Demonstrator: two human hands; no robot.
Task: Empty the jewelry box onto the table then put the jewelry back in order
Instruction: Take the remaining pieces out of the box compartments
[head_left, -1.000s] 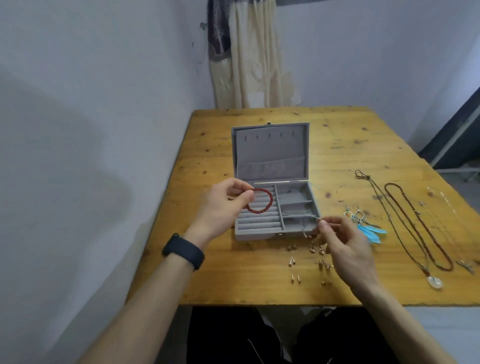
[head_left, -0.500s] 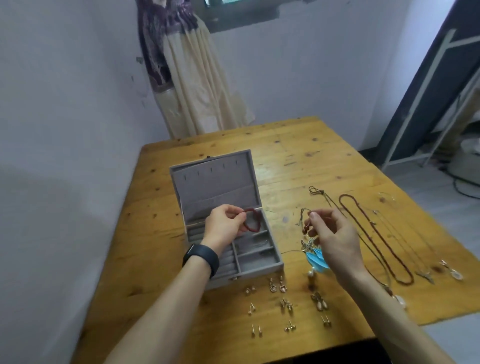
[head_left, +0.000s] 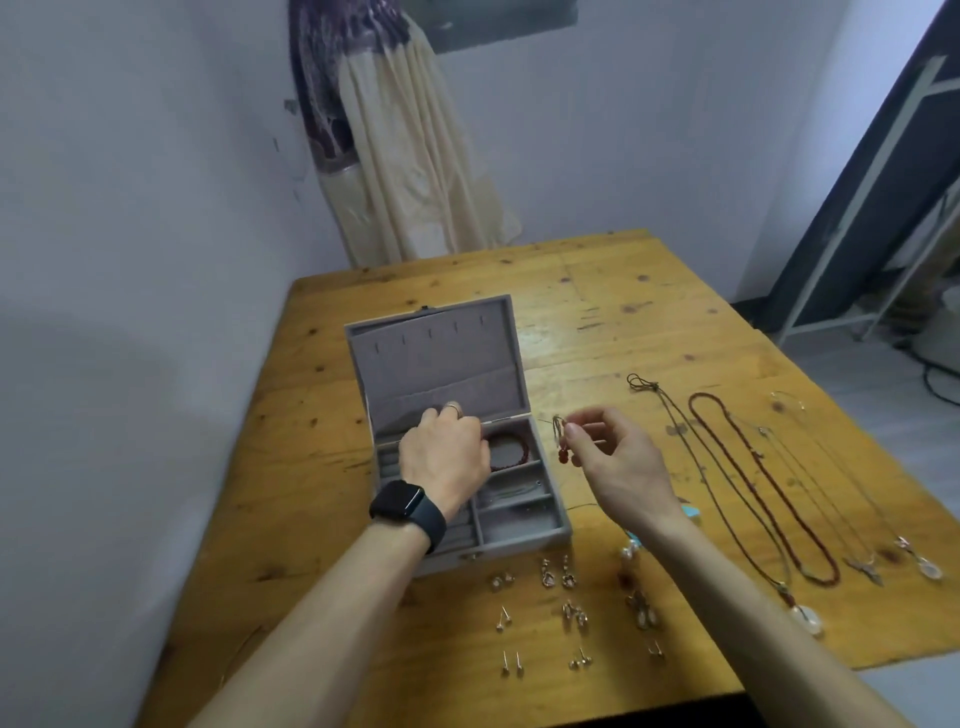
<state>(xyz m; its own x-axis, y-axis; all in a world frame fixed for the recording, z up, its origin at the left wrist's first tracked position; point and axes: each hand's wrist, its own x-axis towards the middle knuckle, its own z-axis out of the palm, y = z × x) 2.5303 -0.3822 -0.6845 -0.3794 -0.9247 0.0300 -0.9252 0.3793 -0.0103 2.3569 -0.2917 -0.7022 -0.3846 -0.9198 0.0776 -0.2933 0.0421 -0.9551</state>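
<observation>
Jewelry goes back in order: the right grip (head_left: 618, 467) pinches a thin wire bracelet (head_left: 560, 441) with red beads just right of the open jewelry box (head_left: 441, 364) on the worktop (head_left: 597, 291). The left grip (head_left: 447, 457) hovers over the box's rear compartments, and whether it holds anything cannot be told. A red bead bracelet (head_left: 514, 452) lies in the box's rear right compartment. Necklaces (head_left: 752, 486) lie well right of the box and earrings (head_left: 569, 613) just in front. The wire piece looks light, springy and easily bent, so it is best pinched at its band.
</observation>
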